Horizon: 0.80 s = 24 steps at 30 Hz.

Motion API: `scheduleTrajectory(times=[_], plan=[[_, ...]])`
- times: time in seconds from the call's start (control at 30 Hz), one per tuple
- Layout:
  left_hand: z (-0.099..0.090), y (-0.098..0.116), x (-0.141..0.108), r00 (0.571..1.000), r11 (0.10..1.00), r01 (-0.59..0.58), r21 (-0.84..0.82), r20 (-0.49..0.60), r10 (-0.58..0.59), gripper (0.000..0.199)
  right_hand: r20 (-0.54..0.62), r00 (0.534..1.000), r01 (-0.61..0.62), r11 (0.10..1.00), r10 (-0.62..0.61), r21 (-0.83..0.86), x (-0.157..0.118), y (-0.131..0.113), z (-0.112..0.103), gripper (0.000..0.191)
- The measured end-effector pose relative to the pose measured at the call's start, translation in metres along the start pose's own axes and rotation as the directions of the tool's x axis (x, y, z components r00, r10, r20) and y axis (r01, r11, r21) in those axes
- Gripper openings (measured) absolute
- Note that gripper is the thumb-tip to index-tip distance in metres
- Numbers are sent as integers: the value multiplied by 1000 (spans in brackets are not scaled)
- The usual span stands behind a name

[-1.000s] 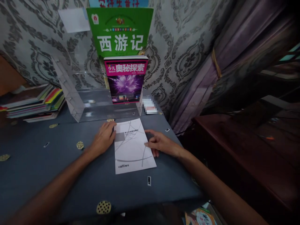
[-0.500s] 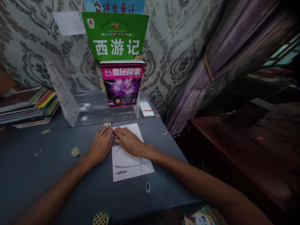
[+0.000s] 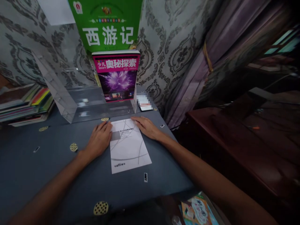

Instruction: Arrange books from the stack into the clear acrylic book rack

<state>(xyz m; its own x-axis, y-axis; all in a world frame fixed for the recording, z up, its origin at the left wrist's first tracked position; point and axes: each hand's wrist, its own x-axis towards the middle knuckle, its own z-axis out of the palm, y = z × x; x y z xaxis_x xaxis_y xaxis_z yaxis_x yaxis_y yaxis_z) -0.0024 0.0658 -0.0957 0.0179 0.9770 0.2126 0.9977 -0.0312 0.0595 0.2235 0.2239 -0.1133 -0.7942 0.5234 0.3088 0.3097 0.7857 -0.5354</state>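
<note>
A white printed booklet (image 3: 130, 148) lies flat on the blue-grey tablecloth (image 3: 89, 184). My left hand (image 3: 99, 137) rests at its upper left edge, fingers extended and palm down. At the upper right corner is my right hand (image 3: 146, 126), its fingers stretched out flat against the edge. Neither hand is wrapped round anything. Behind the booklet stands a clear acrylic rack (image 3: 98, 111), which holds a pink-and-purple book (image 3: 118, 79) and, above it, a green book (image 3: 107, 36).
Stacked books (image 3: 25, 104) lie at the far left. A pale card-like item (image 3: 145, 104), partly pixelated, is right of the rack. Beyond the table's right edge is a dark red surface (image 3: 225, 143). A colourful book (image 3: 198, 211) sits below the front edge.
My right hand has moved from the middle of the booklet's upper part out to its upper right corner, uncovering printed text. The view has shifted slightly, and my left hand stays at the left edge.
</note>
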Motion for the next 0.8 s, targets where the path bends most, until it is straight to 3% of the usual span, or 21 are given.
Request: scheduleTrajectory(times=[0.13, 0.3, 0.4, 0.6, 0.8], plan=[[-5, 0, 2, 999, 998, -39, 46, 12, 39, 37, -9, 1000, -12, 1000, 12, 22, 3, 1, 0, 38], [-5, -6, 5, 998, 998, -64, -14, 1, 65, 35, -17, 1000, 17, 999, -16, 29, 2, 6, 3, 39], [0, -7, 11, 987, 985, -156, -79, -39, 154, 35, -25, 1000, 16, 999, -15, 44, 2, 9, 5, 38], [10, 8, 26, 935, 917, -348, -197, -7, 354, 40, -30, 999, 21, 998, -19, 67, 3, 14, 7, 38], [0, 47, 24, 829, 803, -516, -298, 61, 556, 41, -39, 999, 38, 998, -35, 59, 3, 14, 7, 37]])
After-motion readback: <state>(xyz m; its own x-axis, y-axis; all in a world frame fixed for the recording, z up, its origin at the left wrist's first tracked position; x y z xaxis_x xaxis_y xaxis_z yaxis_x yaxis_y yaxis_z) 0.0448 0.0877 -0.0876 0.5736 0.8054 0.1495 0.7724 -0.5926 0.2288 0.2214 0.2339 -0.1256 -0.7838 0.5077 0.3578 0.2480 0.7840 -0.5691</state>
